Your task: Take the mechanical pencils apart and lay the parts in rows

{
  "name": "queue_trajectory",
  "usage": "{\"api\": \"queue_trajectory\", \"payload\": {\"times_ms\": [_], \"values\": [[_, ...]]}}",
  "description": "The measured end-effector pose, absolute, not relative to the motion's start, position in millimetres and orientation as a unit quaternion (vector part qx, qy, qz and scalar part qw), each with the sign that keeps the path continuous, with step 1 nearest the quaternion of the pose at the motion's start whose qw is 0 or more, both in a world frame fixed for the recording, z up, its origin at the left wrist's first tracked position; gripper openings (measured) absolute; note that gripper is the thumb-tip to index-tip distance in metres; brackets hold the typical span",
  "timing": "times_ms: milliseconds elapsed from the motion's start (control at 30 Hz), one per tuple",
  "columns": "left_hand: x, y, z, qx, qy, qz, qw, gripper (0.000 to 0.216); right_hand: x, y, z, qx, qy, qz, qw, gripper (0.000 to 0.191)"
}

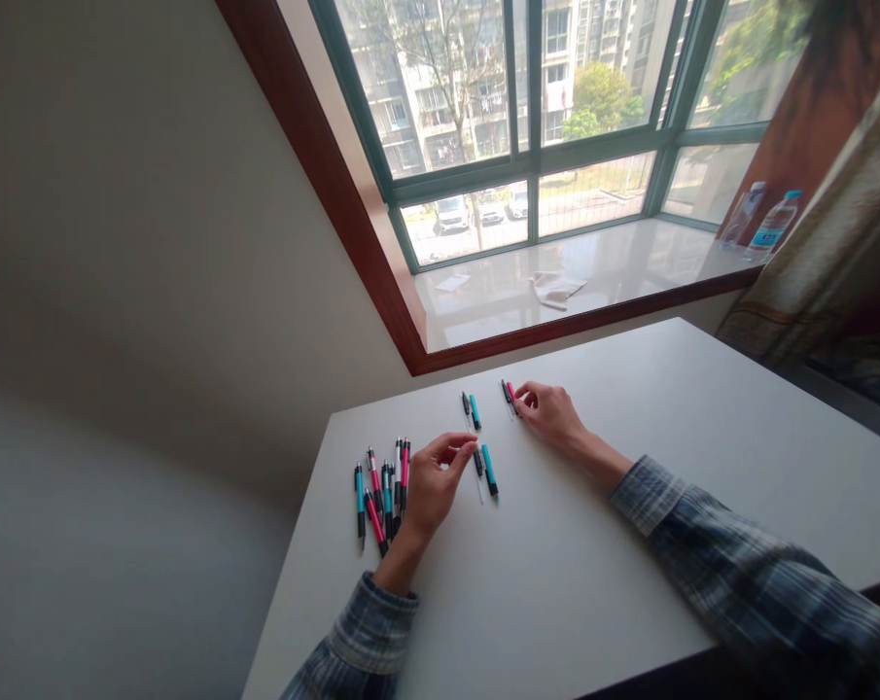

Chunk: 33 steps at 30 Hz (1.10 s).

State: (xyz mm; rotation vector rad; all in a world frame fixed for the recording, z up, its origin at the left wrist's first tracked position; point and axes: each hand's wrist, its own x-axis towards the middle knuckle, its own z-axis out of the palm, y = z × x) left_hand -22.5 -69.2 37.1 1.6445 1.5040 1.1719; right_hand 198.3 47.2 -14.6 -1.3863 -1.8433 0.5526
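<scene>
On the white table [556,583] lies a bunch of several pink and teal click pens [382,488] at the left. My left hand [434,484] rests just right of them, fingers pinched at the top of a taken-apart teal pen [487,470]. Another teal pen in parts [473,410] lies further back. My right hand [550,412] lies curled on the table, its fingertips touching a pink pen [510,396] at the back. Both arms wear plaid sleeves.
Beyond the table, a window sill [629,267] carries a folded cloth [554,288], a paper slip [452,283] and two plastic bottles [764,220] at the far right. A patterned curtain [840,233] hangs at the right. A bare wall is at the left.
</scene>
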Motion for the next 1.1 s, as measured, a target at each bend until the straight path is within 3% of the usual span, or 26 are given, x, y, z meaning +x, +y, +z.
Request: {"api": "queue_trajectory", "payload": {"times_ms": [267, 400, 567, 833, 967, 1100], "values": [[-26, -63, 34, 0.569, 0.551, 0.483, 0.374, 0.043, 187, 19, 11, -0.375, -0.759, 0.232, 0.479, 0.015], [-25, -63, 36, 0.583, 0.546, 0.475, 0.369, 0.039, 174, 1, 18, -0.288, -0.773, 0.334, 0.455, 0.016], [-22, -66, 39, 0.619, 0.551, 0.453, 0.328, 0.038, 168, -3, 12, -0.288, -0.743, 0.417, 0.437, 0.020], [-19, -69, 37, 0.654, 0.541, 0.429, 0.310, 0.053, 169, -2, 12, -0.273, -0.716, 0.489, 0.416, 0.028], [-20, -70, 37, 0.658, 0.547, 0.427, 0.294, 0.057, 171, 2, 12, -0.278, -0.712, 0.482, 0.429, 0.030], [-19, -72, 37, 0.665, 0.554, 0.427, 0.263, 0.050, 186, 23, 2, -0.351, -0.710, 0.379, 0.478, 0.023]]}}
